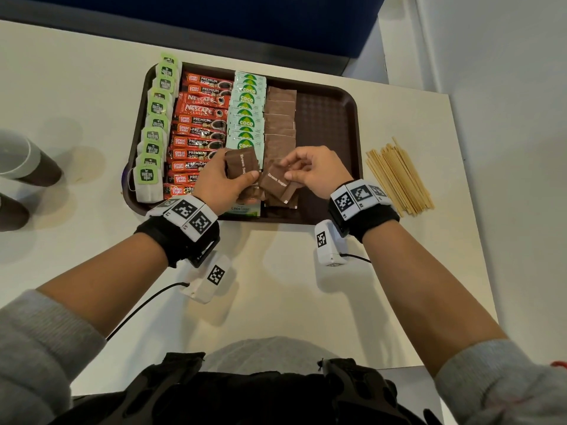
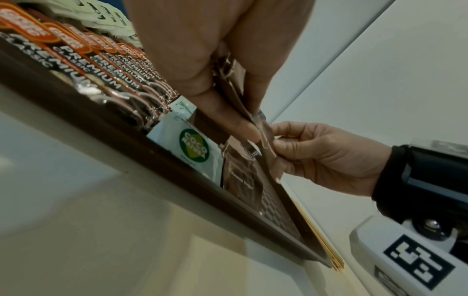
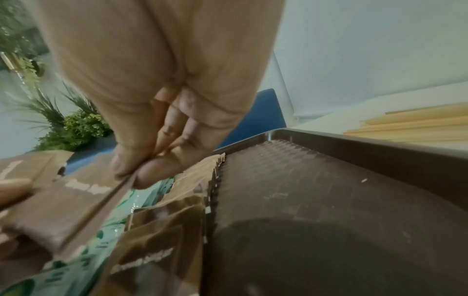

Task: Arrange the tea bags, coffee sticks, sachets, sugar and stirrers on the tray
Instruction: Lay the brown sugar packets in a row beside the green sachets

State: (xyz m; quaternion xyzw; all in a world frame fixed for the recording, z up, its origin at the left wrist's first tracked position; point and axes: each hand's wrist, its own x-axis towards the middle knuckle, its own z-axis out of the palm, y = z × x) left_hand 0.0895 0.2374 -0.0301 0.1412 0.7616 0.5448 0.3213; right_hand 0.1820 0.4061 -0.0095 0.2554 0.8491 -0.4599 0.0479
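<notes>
A brown tray (image 1: 328, 118) holds columns of tea bags (image 1: 155, 127), red coffee sticks (image 1: 199, 127), green Coco sachets (image 1: 247, 118) and brown sugar packets (image 1: 279, 118). Over the tray's near edge, my left hand (image 1: 221, 179) grips a small stack of brown sugar packets (image 1: 241, 162). My right hand (image 1: 310, 173) pinches one brown sugar packet (image 1: 276, 182) by its edge between thumb and fingers (image 3: 152, 172). In the left wrist view the left thumb (image 2: 228, 120) presses the stack (image 2: 235, 96). Wooden stirrers (image 1: 399, 176) lie on the table right of the tray.
The tray's right part (image 1: 325, 167) shows bare patterned floor. Two dark cups (image 1: 27, 164) stand on the white table at the far left. A blue seat (image 1: 214, 13) is behind the table. Cables run from both wrist cameras.
</notes>
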